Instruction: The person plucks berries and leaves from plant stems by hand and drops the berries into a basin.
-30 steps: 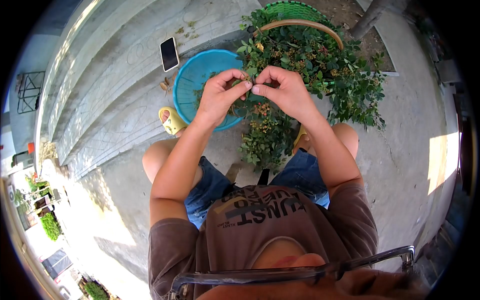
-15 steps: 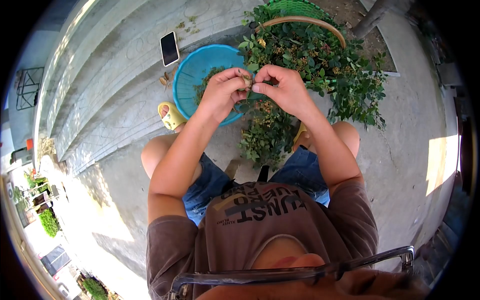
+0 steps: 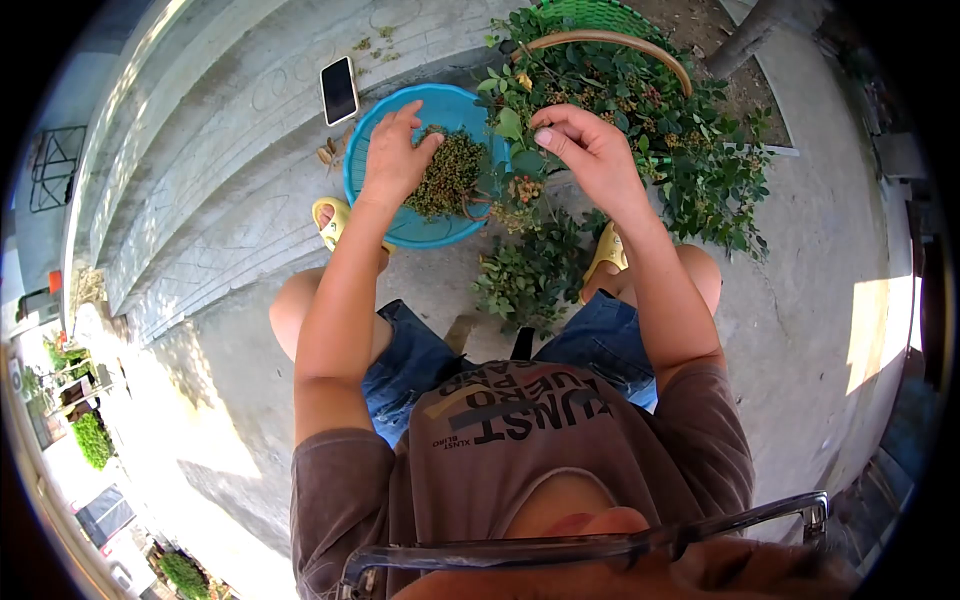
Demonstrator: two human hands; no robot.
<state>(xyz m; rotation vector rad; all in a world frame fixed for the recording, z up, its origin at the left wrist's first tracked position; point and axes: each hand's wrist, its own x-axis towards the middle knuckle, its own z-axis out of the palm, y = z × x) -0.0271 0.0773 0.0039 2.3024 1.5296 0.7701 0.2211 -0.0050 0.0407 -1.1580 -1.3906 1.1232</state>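
My left hand (image 3: 396, 158) is over the left side of a blue plastic basin (image 3: 362, 190), its fingers apart and holding nothing I can see. In the basin lies a heap of small greenish-brown berries (image 3: 447, 175). To the right, my right hand (image 3: 596, 160) pinches a leafy sprig (image 3: 511, 125) between thumb and fingers. Its leaves reach toward the basin's right rim. Berry clusters (image 3: 524, 190) show just below it, though I cannot tell whether they belong to the same sprig.
A green basket with a brown handle (image 3: 610, 38) stands at the back right, heaped with leafy berry branches (image 3: 640, 120). More cut branches (image 3: 530, 275) lie between my feet, which wear yellow sandals (image 3: 607, 258). A phone (image 3: 339, 91) rests on the concrete step behind the basin.
My hands were together over the basin's right side. Now they are apart: the left has moved left and opened, and the right has moved slightly right and up with the sprig.
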